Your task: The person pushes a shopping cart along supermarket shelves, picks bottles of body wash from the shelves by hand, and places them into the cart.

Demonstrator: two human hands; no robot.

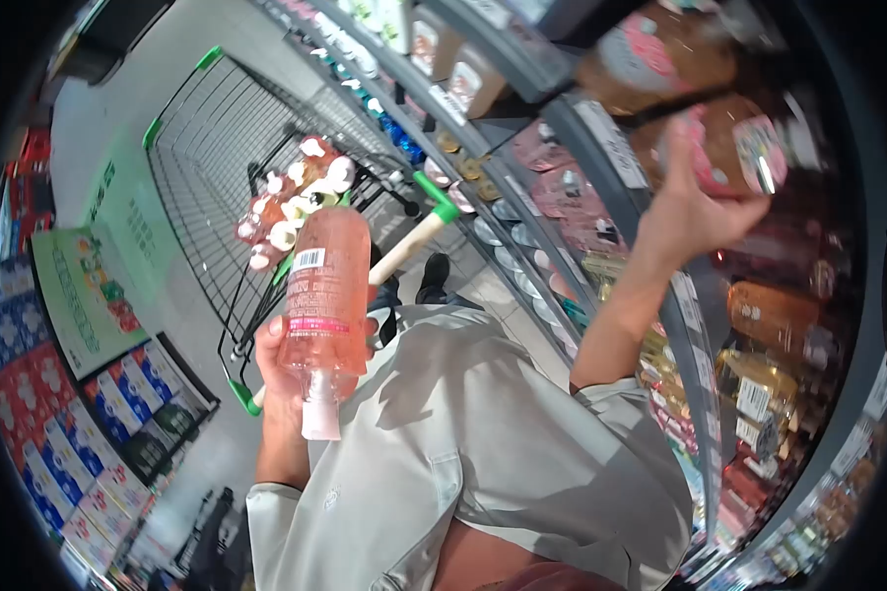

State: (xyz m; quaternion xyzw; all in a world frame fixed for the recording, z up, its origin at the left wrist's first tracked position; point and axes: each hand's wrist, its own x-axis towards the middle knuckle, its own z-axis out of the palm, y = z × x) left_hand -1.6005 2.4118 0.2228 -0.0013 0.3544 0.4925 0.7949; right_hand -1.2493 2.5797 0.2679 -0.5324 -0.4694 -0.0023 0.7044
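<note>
My left hand (278, 369) is closed around a clear pink bottle (327, 286) with a white cap, its printed back label and barcode facing me. The cap end points toward my body. On the right, my right hand (695, 212) reaches into the shelf, with thumb and fingers around an amber bottle (724, 148) with a pink label. Motion blur softens that bottle, and part of the grip is hidden. Beyond the pink bottle, several capped bottles (301, 197) in pink and pale yellow lie in the shopping cart (222, 128).
Shelves (601, 143) of bottles run along my right, with price tags on their edges. The cart's handle (414, 241) is close in front of me. To the left stand stacked boxed goods (64, 443) and a green sign (89, 295). Tiled floor (488, 266) shows between cart and shelves.
</note>
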